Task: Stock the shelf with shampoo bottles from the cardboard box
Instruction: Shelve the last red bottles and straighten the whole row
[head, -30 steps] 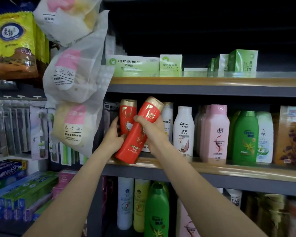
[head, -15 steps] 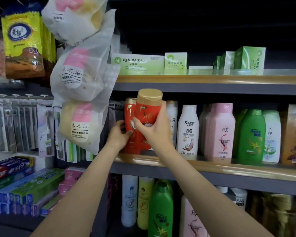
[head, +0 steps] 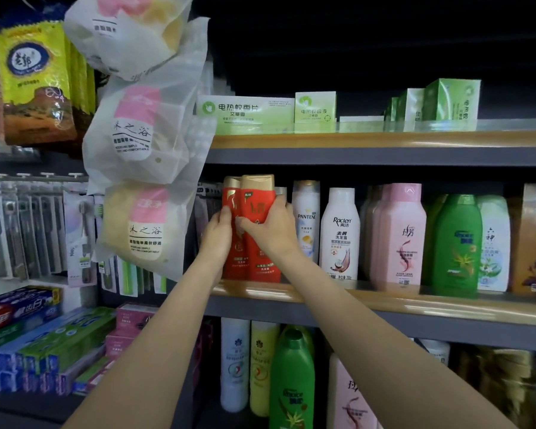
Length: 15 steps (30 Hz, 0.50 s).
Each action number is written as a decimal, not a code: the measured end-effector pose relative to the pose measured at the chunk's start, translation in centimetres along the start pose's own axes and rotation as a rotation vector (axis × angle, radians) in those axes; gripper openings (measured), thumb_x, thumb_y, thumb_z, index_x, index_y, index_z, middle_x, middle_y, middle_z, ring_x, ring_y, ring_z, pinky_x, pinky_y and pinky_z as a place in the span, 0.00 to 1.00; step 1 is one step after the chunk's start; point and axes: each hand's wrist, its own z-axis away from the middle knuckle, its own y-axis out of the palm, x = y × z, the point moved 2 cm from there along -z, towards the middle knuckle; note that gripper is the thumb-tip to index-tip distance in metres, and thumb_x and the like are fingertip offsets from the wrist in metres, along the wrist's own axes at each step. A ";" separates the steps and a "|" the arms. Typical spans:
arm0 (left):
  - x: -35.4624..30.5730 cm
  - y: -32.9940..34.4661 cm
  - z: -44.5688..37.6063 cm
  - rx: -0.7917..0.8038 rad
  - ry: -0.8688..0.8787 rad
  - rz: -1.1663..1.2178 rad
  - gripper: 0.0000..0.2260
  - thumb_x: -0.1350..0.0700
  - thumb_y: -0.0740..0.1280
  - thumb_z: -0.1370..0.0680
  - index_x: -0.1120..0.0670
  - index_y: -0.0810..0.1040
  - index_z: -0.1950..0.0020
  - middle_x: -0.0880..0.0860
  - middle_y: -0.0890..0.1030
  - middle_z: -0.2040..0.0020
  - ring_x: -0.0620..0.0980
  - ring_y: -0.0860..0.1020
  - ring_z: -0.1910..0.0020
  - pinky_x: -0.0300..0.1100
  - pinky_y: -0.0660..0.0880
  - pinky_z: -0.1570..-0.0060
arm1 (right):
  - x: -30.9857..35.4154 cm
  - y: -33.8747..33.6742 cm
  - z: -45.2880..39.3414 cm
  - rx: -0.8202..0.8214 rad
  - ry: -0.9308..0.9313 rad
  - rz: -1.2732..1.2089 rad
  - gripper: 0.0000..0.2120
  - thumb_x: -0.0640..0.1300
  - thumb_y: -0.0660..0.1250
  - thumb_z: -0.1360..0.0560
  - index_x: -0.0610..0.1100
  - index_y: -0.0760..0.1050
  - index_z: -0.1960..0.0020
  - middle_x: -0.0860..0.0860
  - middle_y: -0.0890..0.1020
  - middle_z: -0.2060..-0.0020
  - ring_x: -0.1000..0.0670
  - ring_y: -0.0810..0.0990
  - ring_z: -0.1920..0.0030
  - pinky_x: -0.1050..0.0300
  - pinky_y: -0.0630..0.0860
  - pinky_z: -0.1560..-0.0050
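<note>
Two red shampoo bottles with gold caps stand upright side by side at the left end of the middle shelf (head: 322, 297). My right hand (head: 268, 230) grips the right red bottle (head: 260, 209) around its middle. My left hand (head: 218, 232) is wrapped on the left red bottle (head: 233, 199) from its left side. Both bottle bases sit on the shelf behind its wooden lip. The cardboard box is out of view.
Right of the red bottles stand a Pantene bottle (head: 305, 221), a white bottle (head: 339, 236), pink bottles (head: 399, 239) and a green bottle (head: 457, 246). White hanging bags (head: 143, 140) crowd the shelf's left end. Green boxes (head: 245, 113) sit above, more bottles below.
My right hand has brought the tilted red bottle upright and set it down on the shelf beside the other red bottle. My left hand stayed on the left bottle.
</note>
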 end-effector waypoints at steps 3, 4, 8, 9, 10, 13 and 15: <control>0.1 0.3 -0.2 0.011 -0.042 0.058 0.23 0.40 0.49 0.21 0.50 0.69 0.32 0.55 0.77 0.38 0.54 0.76 0.40 0.55 0.70 0.36 | 0.1 0.4 -0.5 0.050 0.071 -0.034 0.30 0.46 0.71 0.29 0.35 0.61 0.34 0.40 0.71 0.38 0.42 0.73 0.38 0.57 0.69 0.47; 0.0 0.3 -0.1 0.014 -0.051 0.075 0.23 0.40 0.49 0.21 0.50 0.69 0.32 0.55 0.77 0.38 0.54 0.76 0.40 0.55 0.70 0.36 | 0.1 0.5 -0.6 0.057 0.090 -0.051 0.29 0.46 0.70 0.28 0.35 0.61 0.35 0.40 0.72 0.38 0.42 0.74 0.39 0.58 0.70 0.49; 0.2 0.7 0.2 0.027 -0.040 0.131 0.23 0.43 0.48 0.20 0.52 0.69 0.32 0.56 0.78 0.41 0.53 0.77 0.44 0.48 0.73 0.41 | 0.6 1.5 -0.5 0.085 0.114 -0.119 0.26 0.46 0.69 0.27 0.35 0.61 0.37 0.40 0.75 0.40 0.42 0.77 0.41 0.59 0.70 0.52; 0.3 0.8 0.2 0.026 -0.030 0.159 0.23 0.43 0.48 0.20 0.53 0.71 0.34 0.56 0.79 0.43 0.52 0.78 0.48 0.46 0.73 0.45 | 0.7 1.8 -0.5 0.095 0.117 -0.136 0.26 0.46 0.69 0.27 0.36 0.61 0.37 0.40 0.76 0.41 0.42 0.77 0.41 0.58 0.70 0.51; 0.4 0.9 0.2 0.031 -0.032 0.181 0.22 0.43 0.48 0.20 0.53 0.73 0.37 0.56 0.79 0.46 0.50 0.78 0.51 0.45 0.74 0.49 | 0.8 2.0 -0.5 0.111 0.119 -0.151 0.26 0.47 0.68 0.27 0.36 0.61 0.37 0.40 0.76 0.41 0.42 0.76 0.41 0.58 0.71 0.49; 0.6 1.0 0.1 0.026 -0.030 0.212 0.21 0.40 0.49 0.21 0.49 0.77 0.46 0.56 0.80 0.48 0.50 0.79 0.53 0.45 0.75 0.50 | 0.1 2.4 -0.2 0.189 0.167 -0.238 0.25 0.46 0.68 0.27 0.40 0.62 0.35 0.42 0.77 0.42 0.43 0.77 0.42 0.49 0.74 0.40; 0.9 0.9 0.0 0.023 -0.056 0.203 0.21 0.39 0.49 0.21 0.48 0.78 0.48 0.56 0.81 0.48 0.51 0.79 0.51 0.46 0.74 0.47 | -0.9 2.5 0.3 0.289 0.257 -0.388 0.24 0.41 0.67 0.29 0.44 0.64 0.35 0.42 0.78 0.44 0.43 0.79 0.44 0.45 0.76 0.40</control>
